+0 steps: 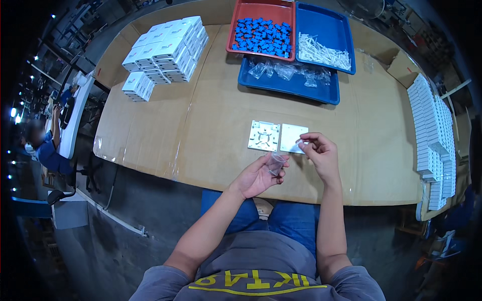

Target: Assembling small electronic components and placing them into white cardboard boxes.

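My left hand [258, 175] is palm up near the table's front edge and holds a small clear plastic bag [275, 163] between its fingers. My right hand [320, 153] hovers just to the right, pinching a small white piece [302, 145] at its fingertips. Just beyond the hands two white square plates lie side by side on the cardboard: the left plate [264, 135] shows its moulded inner face, the right plate [292, 136] is plain and partly covered by my right fingers.
A red tray [261, 10] of blue parts, a blue tray [326, 22] of white sticks and a blue tray [288, 83] of clear bags stand at the back. White boxes [165, 50] are stacked back left, more white boxes [434, 135] along the right edge. Another person [42, 148] sits far left.
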The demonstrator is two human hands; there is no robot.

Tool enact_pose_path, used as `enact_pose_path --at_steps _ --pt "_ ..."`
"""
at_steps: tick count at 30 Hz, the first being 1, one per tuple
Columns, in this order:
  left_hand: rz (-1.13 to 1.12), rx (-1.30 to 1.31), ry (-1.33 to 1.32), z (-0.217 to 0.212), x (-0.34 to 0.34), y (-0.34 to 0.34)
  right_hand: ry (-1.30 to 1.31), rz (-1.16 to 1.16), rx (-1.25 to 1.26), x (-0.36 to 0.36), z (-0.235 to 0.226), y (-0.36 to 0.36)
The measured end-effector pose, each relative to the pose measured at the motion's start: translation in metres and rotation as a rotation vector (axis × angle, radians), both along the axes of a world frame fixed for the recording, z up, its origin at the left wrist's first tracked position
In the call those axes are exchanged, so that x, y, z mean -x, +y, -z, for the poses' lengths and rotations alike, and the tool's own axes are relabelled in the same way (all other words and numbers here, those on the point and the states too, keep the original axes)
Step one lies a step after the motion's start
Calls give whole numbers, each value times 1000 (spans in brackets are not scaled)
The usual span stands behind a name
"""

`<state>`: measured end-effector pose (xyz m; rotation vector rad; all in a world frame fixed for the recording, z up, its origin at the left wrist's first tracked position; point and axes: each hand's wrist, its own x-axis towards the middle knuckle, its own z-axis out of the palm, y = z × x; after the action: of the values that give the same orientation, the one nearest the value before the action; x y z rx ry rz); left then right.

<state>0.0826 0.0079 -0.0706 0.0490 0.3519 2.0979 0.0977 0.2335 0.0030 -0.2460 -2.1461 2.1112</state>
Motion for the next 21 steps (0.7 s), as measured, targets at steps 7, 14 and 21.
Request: enact_pose_path --at_steps 7,14,21 --pt "23 66 62 1 -2 -3 -59 -313 -276 -1 -31 1" --pt "6 136 129 -3 -4 -5 57 -663 -410 18 -36 -4" --pt "1 133 133 1 -6 -7 89 -870 -534 24 -36 -10"
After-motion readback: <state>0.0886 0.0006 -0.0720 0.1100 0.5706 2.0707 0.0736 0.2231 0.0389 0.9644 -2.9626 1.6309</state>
